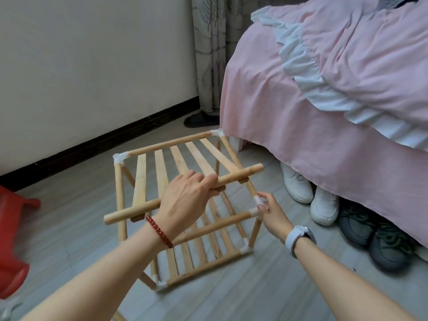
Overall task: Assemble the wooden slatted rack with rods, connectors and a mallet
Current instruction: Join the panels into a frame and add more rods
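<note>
Head view: the rack [185, 205] stands on the grey floor [266, 295] between the wall and the bed [324, 112], a two-tier frame of wooden rods joined by white connectors. The upper shelf's slats [178, 158] run from the far rod toward the person; their near ends sit on a loose rod [240, 176] that is not in the corner joints.

The left hand [185, 202] lies over the middle of that rod, fingers curled round it, holding it slightly tilted, its right end higher and crossing above the rack's right side rail. A red bead bracelet [159, 230] circles that wrist.

The right hand [272, 210] is lower and to the right, at the near right corner, thumb and fingertips pinching the white connector [258, 205] there. A pale watch [298, 235] is on that wrist. The two hands are near each other, the rod's right end above the pinched connector.

The lower shelf [199, 258] sits beneath both forearms.

White shoes [310, 193] and grey shoes [379, 237] lie beside the bed, right of the rack. A red stool [14, 239] is at the left edge.
</note>
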Action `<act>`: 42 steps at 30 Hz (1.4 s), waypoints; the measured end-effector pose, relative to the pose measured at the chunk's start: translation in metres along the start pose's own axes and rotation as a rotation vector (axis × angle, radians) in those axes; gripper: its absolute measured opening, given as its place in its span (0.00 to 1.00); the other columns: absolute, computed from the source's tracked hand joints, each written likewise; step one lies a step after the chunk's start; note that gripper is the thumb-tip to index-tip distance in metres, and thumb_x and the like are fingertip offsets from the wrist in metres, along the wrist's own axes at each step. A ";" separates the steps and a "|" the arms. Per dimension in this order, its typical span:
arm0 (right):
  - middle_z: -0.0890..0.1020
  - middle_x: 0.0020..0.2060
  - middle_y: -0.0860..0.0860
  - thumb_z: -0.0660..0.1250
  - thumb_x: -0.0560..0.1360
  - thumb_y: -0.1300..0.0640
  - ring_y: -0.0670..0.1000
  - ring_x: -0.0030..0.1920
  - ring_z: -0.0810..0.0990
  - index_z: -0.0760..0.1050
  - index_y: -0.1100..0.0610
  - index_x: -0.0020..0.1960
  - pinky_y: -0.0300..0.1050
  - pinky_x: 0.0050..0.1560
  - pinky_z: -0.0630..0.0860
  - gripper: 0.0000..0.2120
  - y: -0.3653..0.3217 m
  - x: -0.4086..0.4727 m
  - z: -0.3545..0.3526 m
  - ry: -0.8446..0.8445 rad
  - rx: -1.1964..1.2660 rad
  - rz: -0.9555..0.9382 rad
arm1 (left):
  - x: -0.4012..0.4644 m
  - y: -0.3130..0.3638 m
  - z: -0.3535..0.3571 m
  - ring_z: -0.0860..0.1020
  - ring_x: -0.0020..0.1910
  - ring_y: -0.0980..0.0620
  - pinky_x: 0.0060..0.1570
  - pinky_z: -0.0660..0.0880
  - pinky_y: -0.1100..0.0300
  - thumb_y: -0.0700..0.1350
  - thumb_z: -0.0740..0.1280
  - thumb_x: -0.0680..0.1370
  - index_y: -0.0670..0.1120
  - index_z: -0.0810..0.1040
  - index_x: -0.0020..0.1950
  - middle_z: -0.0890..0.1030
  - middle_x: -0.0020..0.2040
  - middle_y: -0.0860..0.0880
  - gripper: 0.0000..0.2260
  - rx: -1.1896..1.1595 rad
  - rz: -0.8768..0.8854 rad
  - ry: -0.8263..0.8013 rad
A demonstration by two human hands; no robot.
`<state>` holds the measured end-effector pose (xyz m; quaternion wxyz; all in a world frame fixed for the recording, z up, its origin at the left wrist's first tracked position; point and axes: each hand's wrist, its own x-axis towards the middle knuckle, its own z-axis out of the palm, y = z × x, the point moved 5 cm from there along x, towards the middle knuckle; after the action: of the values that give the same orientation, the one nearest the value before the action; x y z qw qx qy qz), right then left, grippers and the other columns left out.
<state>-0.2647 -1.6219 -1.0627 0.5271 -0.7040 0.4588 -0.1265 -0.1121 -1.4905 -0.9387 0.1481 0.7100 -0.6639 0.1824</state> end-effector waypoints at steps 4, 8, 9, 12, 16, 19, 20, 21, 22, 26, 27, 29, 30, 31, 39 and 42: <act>0.73 0.56 0.54 0.54 0.81 0.57 0.53 0.55 0.74 0.63 0.51 0.63 0.49 0.56 0.72 0.12 0.007 -0.008 -0.003 -0.035 -0.068 0.067 | 0.023 -0.008 -0.039 0.72 0.33 0.50 0.31 0.67 0.57 0.53 0.58 0.79 0.46 0.78 0.48 0.76 0.33 0.50 0.13 0.172 0.030 0.164; 0.73 0.45 0.54 0.53 0.79 0.61 0.52 0.44 0.75 0.60 0.53 0.60 0.45 0.42 0.73 0.11 -0.002 -0.004 -0.002 -0.059 -0.159 0.170 | 0.064 -0.038 -0.076 0.75 0.37 0.46 0.48 0.63 0.52 0.51 0.58 0.79 0.47 0.79 0.44 0.77 0.33 0.50 0.14 0.410 -0.131 0.428; 0.72 0.43 0.54 0.53 0.79 0.62 0.51 0.41 0.74 0.59 0.54 0.59 0.43 0.39 0.71 0.10 -0.005 -0.003 -0.001 -0.052 -0.186 0.184 | 0.075 -0.046 -0.083 0.76 0.39 0.45 0.52 0.61 0.50 0.50 0.58 0.79 0.47 0.79 0.43 0.77 0.34 0.49 0.13 0.434 -0.200 0.475; 0.69 0.40 0.51 0.55 0.77 0.65 0.48 0.38 0.71 0.55 0.54 0.55 0.40 0.37 0.69 0.12 -0.010 -0.004 0.005 -0.034 -0.298 0.204 | 0.106 -0.070 -0.082 0.74 0.55 0.41 0.66 0.53 0.40 0.46 0.63 0.77 0.47 0.79 0.52 0.78 0.47 0.45 0.07 0.374 -0.358 0.498; 0.70 0.40 0.50 0.53 0.76 0.64 0.48 0.39 0.73 0.56 0.56 0.59 0.42 0.41 0.73 0.13 -0.010 0.003 0.008 -0.012 -0.426 0.231 | 0.157 -0.113 -0.074 0.45 0.76 0.36 0.68 0.34 0.37 0.46 0.59 0.81 0.50 0.47 0.78 0.51 0.77 0.40 0.30 0.374 -0.558 0.251; 0.74 0.53 0.53 0.54 0.77 0.62 0.54 0.53 0.77 0.54 0.57 0.67 0.45 0.49 0.74 0.20 -0.030 0.012 0.000 0.034 -0.608 0.197 | 0.183 -0.118 -0.073 0.38 0.74 0.33 0.67 0.34 0.35 0.45 0.58 0.80 0.50 0.35 0.76 0.37 0.77 0.43 0.35 0.410 -0.509 0.251; 0.73 0.59 0.55 0.55 0.77 0.60 0.56 0.57 0.76 0.53 0.58 0.68 0.47 0.52 0.74 0.21 -0.034 0.014 -0.002 0.040 -0.659 0.203 | 0.182 -0.110 -0.073 0.41 0.74 0.32 0.67 0.35 0.35 0.43 0.61 0.78 0.50 0.37 0.77 0.39 0.77 0.43 0.37 0.399 -0.441 0.286; 0.72 0.62 0.56 0.55 0.77 0.60 0.57 0.59 0.76 0.53 0.58 0.68 0.48 0.55 0.74 0.21 -0.036 0.015 -0.004 0.043 -0.688 0.207 | 0.176 -0.100 -0.071 0.43 0.74 0.31 0.68 0.35 0.35 0.40 0.63 0.76 0.49 0.41 0.78 0.41 0.77 0.43 0.39 0.372 -0.352 0.323; 0.72 0.63 0.56 0.55 0.77 0.60 0.57 0.60 0.75 0.54 0.58 0.67 0.49 0.56 0.74 0.20 -0.039 0.016 -0.005 0.040 -0.706 0.210 | 0.169 -0.091 -0.068 0.46 0.74 0.31 0.68 0.35 0.36 0.37 0.64 0.73 0.48 0.45 0.78 0.44 0.77 0.43 0.39 0.354 -0.248 0.366; 0.73 0.62 0.60 0.56 0.78 0.62 0.59 0.61 0.74 0.58 0.62 0.68 0.48 0.58 0.72 0.20 -0.046 0.019 0.002 -0.018 -0.669 0.212 | 0.118 -0.046 -0.046 0.49 0.75 0.35 0.71 0.39 0.38 0.36 0.63 0.71 0.43 0.56 0.76 0.53 0.76 0.41 0.34 0.272 -0.042 0.376; 0.73 0.63 0.61 0.57 0.78 0.62 0.60 0.63 0.73 0.59 0.64 0.69 0.48 0.59 0.70 0.20 -0.048 0.018 0.004 -0.028 -0.632 0.210 | 0.102 -0.031 -0.035 0.52 0.75 0.36 0.73 0.44 0.37 0.38 0.64 0.72 0.41 0.59 0.75 0.57 0.76 0.40 0.32 0.211 -0.042 0.313; 0.73 0.62 0.62 0.56 0.78 0.63 0.60 0.62 0.72 0.64 0.64 0.67 0.48 0.60 0.69 0.18 -0.046 0.020 0.003 -0.013 -0.461 0.211 | 0.066 0.004 -0.008 0.58 0.74 0.40 0.73 0.56 0.42 0.42 0.63 0.76 0.41 0.63 0.73 0.63 0.74 0.40 0.26 -0.041 -0.093 0.065; 0.76 0.59 0.62 0.56 0.77 0.63 0.59 0.59 0.74 0.68 0.63 0.62 0.48 0.59 0.70 0.14 -0.043 0.021 -0.001 0.008 -0.340 0.208 | 0.049 0.020 0.007 0.62 0.73 0.43 0.71 0.62 0.47 0.44 0.61 0.78 0.42 0.62 0.73 0.64 0.73 0.42 0.24 -0.183 -0.161 -0.092; 0.78 0.54 0.60 0.56 0.77 0.63 0.57 0.53 0.76 0.71 0.61 0.56 0.48 0.56 0.72 0.10 -0.038 0.019 -0.003 0.031 -0.221 0.209 | 0.029 0.035 0.023 0.65 0.70 0.46 0.67 0.67 0.51 0.47 0.59 0.80 0.43 0.62 0.73 0.65 0.72 0.44 0.23 -0.281 -0.237 -0.252; 0.79 0.43 0.57 0.58 0.80 0.47 0.56 0.45 0.78 0.77 0.64 0.48 0.46 0.46 0.73 0.20 -0.013 0.016 0.015 -0.036 -0.119 0.173 | -0.025 0.082 0.094 0.79 0.44 0.47 0.36 0.69 0.56 0.52 0.54 0.83 0.44 0.71 0.56 0.79 0.48 0.47 0.13 -0.031 -0.296 -0.528; 0.74 0.32 0.52 0.54 0.80 0.45 0.53 0.35 0.73 0.69 0.58 0.37 0.43 0.32 0.65 0.21 -0.007 0.021 0.013 0.049 -0.246 0.083 | -0.019 0.080 0.101 0.80 0.39 0.46 0.34 0.70 0.57 0.52 0.54 0.83 0.45 0.72 0.46 0.81 0.42 0.48 0.13 -0.044 -0.291 -0.554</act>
<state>-0.2408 -1.6298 -1.0682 0.4304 -0.7404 0.5121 -0.0647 -0.1866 -1.5251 -1.0396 0.0014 0.8168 -0.5743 -0.0554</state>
